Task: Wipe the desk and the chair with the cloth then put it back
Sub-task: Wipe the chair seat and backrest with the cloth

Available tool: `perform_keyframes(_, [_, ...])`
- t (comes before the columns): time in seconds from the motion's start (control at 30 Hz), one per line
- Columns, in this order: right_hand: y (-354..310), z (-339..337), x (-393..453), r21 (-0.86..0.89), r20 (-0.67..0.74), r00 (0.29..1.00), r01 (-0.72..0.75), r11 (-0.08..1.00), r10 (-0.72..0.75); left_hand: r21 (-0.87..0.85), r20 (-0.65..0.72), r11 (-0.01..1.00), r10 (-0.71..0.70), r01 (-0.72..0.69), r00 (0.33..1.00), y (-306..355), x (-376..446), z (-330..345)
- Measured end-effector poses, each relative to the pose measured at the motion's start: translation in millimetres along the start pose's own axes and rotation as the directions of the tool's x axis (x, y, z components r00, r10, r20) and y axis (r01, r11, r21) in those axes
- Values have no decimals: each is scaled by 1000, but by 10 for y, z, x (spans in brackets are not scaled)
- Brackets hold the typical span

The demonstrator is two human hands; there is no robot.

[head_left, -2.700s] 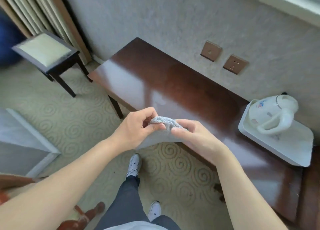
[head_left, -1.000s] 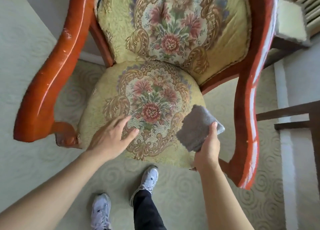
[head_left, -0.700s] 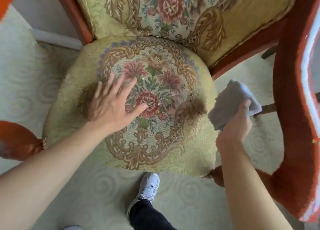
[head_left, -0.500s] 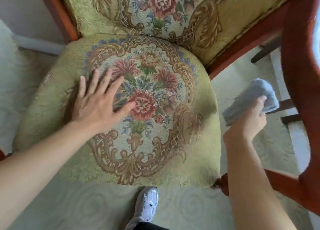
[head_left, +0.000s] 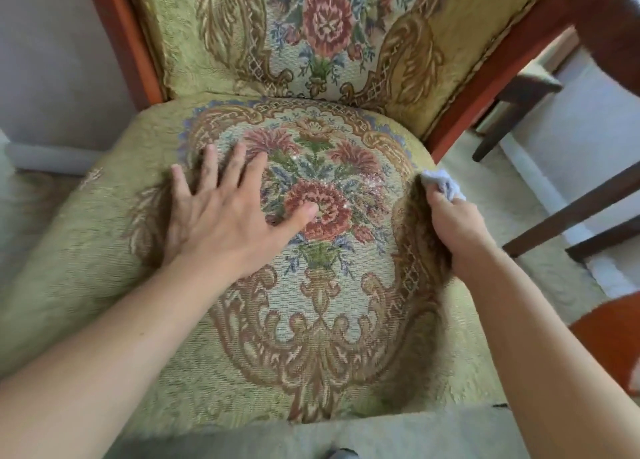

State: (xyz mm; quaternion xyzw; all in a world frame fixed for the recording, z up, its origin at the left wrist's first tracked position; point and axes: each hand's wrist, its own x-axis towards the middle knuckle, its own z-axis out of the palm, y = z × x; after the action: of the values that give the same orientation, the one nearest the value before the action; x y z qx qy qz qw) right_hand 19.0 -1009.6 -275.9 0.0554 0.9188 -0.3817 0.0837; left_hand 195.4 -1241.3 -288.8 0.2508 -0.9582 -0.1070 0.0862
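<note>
The chair fills the view: a yellow-green seat cushion (head_left: 311,320) woven with red flowers, a matching backrest (head_left: 322,32) and a red-brown wooden frame (head_left: 128,43). My left hand (head_left: 225,216) lies flat on the seat, left of the central flower, fingers spread. My right hand (head_left: 453,226) is at the seat's right edge, closed on the grey cloth (head_left: 443,183). Only a bunched corner of the cloth shows above my fingers, touching the cushion's edge. The desk is out of view.
The chair's right armrest (head_left: 613,341) juts in at the lower right. Dark wooden legs of other furniture (head_left: 571,212) stand on the pale patterned carpet (head_left: 502,188) to the right. A grey wall with a skirting board (head_left: 52,153) is at the left.
Since the desk view I have turned to the chair. My right hand with the cloth has come down from beside the seat onto its right edge. My left hand stays flat on the cushion.
</note>
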Motion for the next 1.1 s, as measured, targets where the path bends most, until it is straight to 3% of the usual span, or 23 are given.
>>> perform_keyframes(0.1, [-113, 77, -91, -15, 40, 997, 62, 998, -61, -18, -4, 1000, 4, -4, 1000, -11, -11, -3])
perform_keyframes(0.2, [-317, 265, -265, -160, 79, 980, 191, 968, -180, -24, 12, 1000, 6, -5, 1000, -6, 5, 1])
perform_keyframes(0.3, [-582, 499, -430, -324, 186, 895, 446, 834, -406, -23, 2, 1000, 1, -1, 1000, -21, 41, 27])
perform_keyframes(0.4, [-915, 688, -420, -326, 350, 809, 578, 748, -472, -23, -32, 1000, 1, -1, 1000, -24, 55, 53])
perform_keyframes(0.53, [-1232, 834, -410, -234, 488, 733, 633, 738, -474, -39, -48, 999, -9, 7, 999, -20, 56, 53])
perform_keyframes(0.73, [-923, 656, -530, -225, 600, 596, 765, 603, -533, -28, -14, 1000, -11, 10, 1000, -31, 68, 48])
perform_keyframes(0.97, [-335, 220, -753, -153, 574, 516, 831, 535, -636, -56, 15, 998, 23, -22, 1000, -62, 70, 31])
perform_keyframes(1.03, [-200, 65, -836, -104, 582, 521, 810, 577, -625, -58, 18, 998, 27, -26, 999, -74, 68, 28])
perform_keyframes(1.1, [-82, -116, -902, -62, 559, 606, 712, 699, -567, -59, 16, 998, 26, -25, 1000, -73, 78, 32])
